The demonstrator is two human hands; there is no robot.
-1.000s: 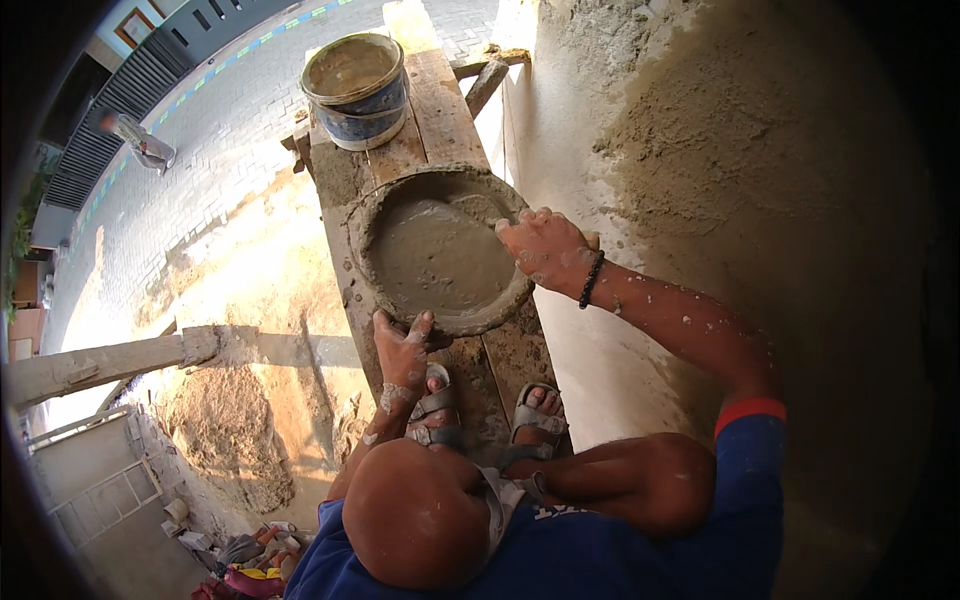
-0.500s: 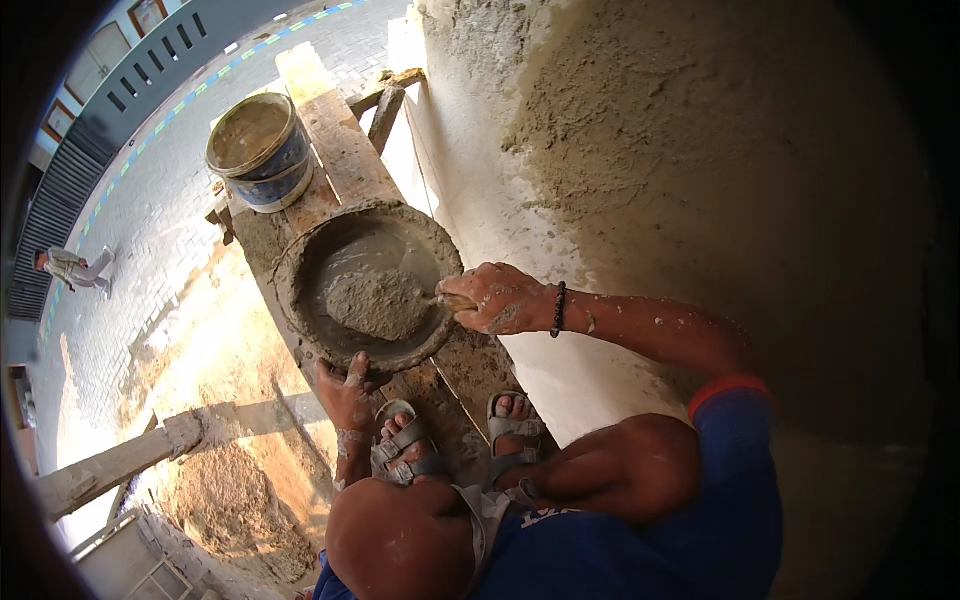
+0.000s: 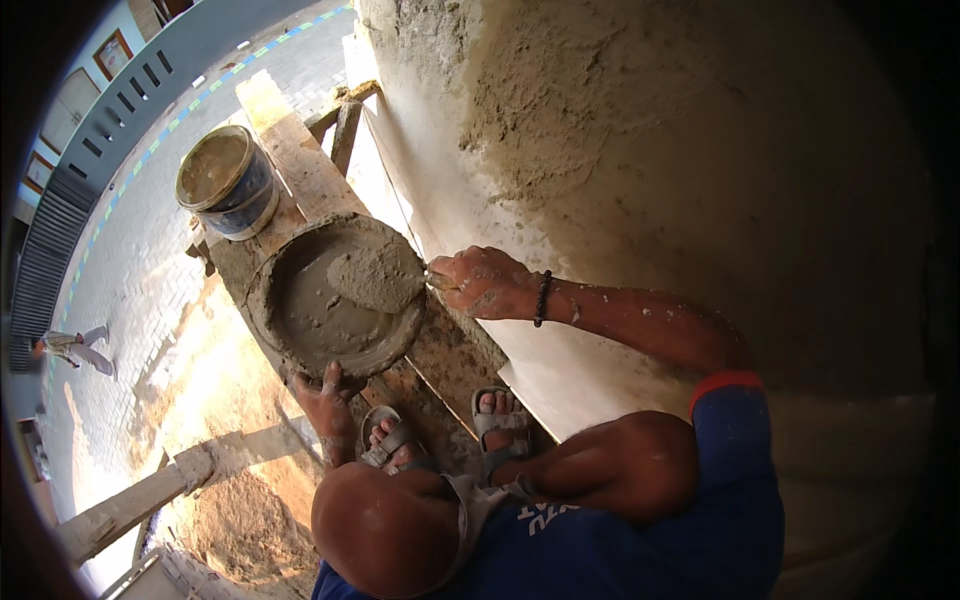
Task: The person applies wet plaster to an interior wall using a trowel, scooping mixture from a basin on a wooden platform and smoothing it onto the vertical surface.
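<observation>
A round basin of wet grey mortar, its rim crusted, rests on the wooden planks before my feet. My left hand grips its near rim, thumb on top. On the basin's right side, my right hand is closed round the short handle of a trowel. A mound of mortar covers the trowel's blade, over the right part of the basin; the blade itself is hidden.
Beyond the basin stands a mortar-smeared bucket on the planks. A partly plastered wall rises close on the right. Left of the platform, the ground lies lower, with a wooden pole and a sand heap. A person walks far left.
The mortar mound on the trowel has shifted up and right within the basin, toward its far right rim. My left hand keeps its hold on the rim. The whole view has shifted slightly.
</observation>
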